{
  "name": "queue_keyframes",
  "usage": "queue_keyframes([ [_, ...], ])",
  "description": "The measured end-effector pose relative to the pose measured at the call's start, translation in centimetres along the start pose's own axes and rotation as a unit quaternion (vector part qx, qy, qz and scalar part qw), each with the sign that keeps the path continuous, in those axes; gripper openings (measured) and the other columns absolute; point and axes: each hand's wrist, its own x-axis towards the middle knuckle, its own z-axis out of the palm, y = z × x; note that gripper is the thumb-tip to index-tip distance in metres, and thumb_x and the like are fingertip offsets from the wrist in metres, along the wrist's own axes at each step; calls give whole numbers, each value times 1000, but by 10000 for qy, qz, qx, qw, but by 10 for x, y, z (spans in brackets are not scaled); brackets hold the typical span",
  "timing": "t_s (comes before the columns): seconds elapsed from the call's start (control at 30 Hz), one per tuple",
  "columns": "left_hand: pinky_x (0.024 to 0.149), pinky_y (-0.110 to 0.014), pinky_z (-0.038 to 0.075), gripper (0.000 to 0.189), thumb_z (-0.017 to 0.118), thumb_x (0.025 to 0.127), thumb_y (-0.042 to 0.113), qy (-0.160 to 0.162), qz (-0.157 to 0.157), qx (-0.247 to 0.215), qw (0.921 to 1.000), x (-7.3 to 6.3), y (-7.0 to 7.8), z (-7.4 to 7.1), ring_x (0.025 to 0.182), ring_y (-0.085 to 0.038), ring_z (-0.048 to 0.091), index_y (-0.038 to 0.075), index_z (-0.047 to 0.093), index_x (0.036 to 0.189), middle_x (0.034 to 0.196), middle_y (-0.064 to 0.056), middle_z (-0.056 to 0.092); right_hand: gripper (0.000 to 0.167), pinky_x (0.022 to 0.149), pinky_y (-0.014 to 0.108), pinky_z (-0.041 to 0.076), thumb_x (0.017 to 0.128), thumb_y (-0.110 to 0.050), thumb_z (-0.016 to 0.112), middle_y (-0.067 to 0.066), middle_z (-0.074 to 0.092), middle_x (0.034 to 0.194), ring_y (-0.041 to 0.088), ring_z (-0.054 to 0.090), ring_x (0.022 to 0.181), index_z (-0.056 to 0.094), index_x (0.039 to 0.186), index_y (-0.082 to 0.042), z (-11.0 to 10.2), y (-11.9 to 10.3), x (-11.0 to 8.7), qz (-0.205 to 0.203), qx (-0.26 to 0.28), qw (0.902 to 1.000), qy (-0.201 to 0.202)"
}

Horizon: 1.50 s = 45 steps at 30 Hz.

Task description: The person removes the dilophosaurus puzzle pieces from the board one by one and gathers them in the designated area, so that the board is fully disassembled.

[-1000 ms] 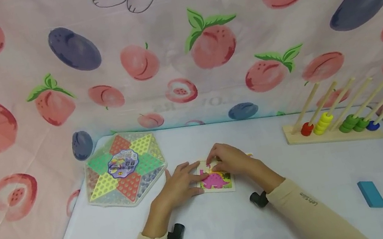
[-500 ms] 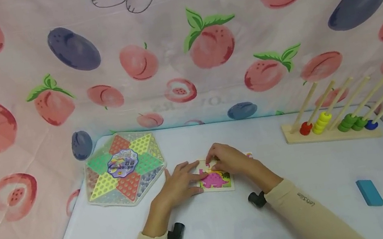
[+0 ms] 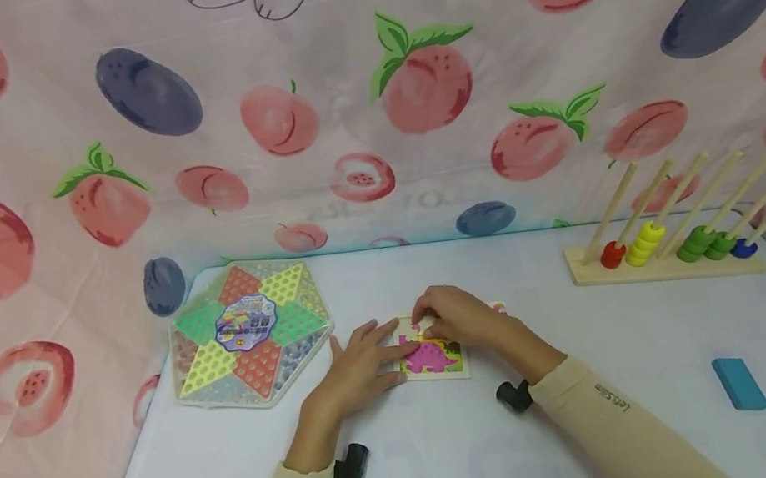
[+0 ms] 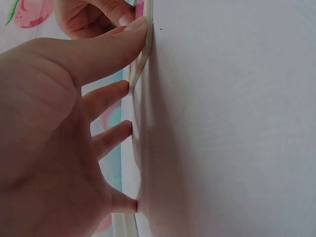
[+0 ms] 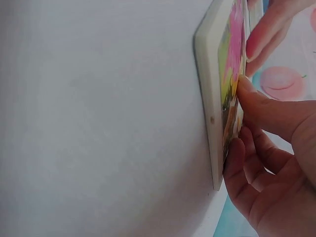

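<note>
A small jigsaw puzzle board [image 3: 438, 363] with a pink dinosaur and a pale rim lies on the white table. My left hand [image 3: 359, 370] is spread at its left side; in the left wrist view, the thumb [image 4: 138, 34] rests on the rim and the other fingers reach along the edge and table. My right hand [image 3: 460, 316] bends over the upper part of the board, thumb and fingertips closing on a puzzle piece [image 3: 417, 331] there. In the right wrist view, the right thumb [image 5: 252, 94] meets the picture surface; the fingers curl beside it and mostly hide the piece.
A hexagonal Chinese checkers box [image 3: 247, 338] lies at the left back. At the right back stands a wooden bead rack [image 3: 670, 271] with tall pegs. A blue block [image 3: 740, 384] lies on the right. A colourful item [image 3: 498, 307] peeks out behind the right hand.
The hands and puzzle board stay almost where they were. The right fingertips shift very slightly over the upper part of the board, and the head view tilts a little.
</note>
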Motion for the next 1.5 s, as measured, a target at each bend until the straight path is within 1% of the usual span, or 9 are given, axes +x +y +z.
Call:
queue_keyframes([
  [0.23,109,-89,0,45,69,96,32,-216,63,31,9997,1,0,1,158,-39,17,45,60,138,169,-1,31,23,106,40,54,92,-14,75,5,71,116,19,63,108,72,115,-14,0,0,0,7,80,9999,-63],
  [0.5,109,-89,-2,45,68,97,32,-303,32,-2,9995,2,1,-2,159,-38,16,43,60,139,170,-2,30,21,101,39,55,92,-15,76,3,72,114,17,61,103,75,113,-16,-2,2,3,17,90,9999,-80],
  [0.7,109,-89,-1,44,68,97,30,-292,26,-9,9996,2,1,-3,158,-40,17,42,61,139,169,-3,31,21,100,38,56,92,-14,75,4,73,114,17,60,101,76,113,-16,-2,2,4,14,264,9996,-100],
  [0.87,109,-89,-1,44,67,98,31,-316,19,28,9995,2,1,-2,159,-39,16,42,60,139,169,-3,30,21,102,41,55,92,-13,75,5,72,114,18,61,103,76,113,-15,-2,2,2,-16,172,9998,-50],
  [1.03,109,-90,-2,43,68,97,31,-320,56,-33,9995,3,0,-2,158,-40,16,41,61,139,169,-4,30,21,102,41,54,92,-13,76,4,71,114,19,61,104,75,112,-16,-1,2,2,-13,95,10000,-17],
  [1.33,108,-90,0,42,67,98,31,-284,110,-52,9995,3,0,-1,158,-39,17,40,62,139,169,-3,31,22,97,38,56,90,-15,77,3,71,111,17,63,101,76,112,-16,-1,0,1,45,30,10000,60],
  [1.5,109,-89,0,43,67,98,30,-279,103,-30,9996,2,0,-2,158,-40,17,40,62,139,169,-3,31,25,92,33,56,88,-16,80,3,71,110,15,61,96,77,113,-16,-2,1,0,93,179,9997,159],
])
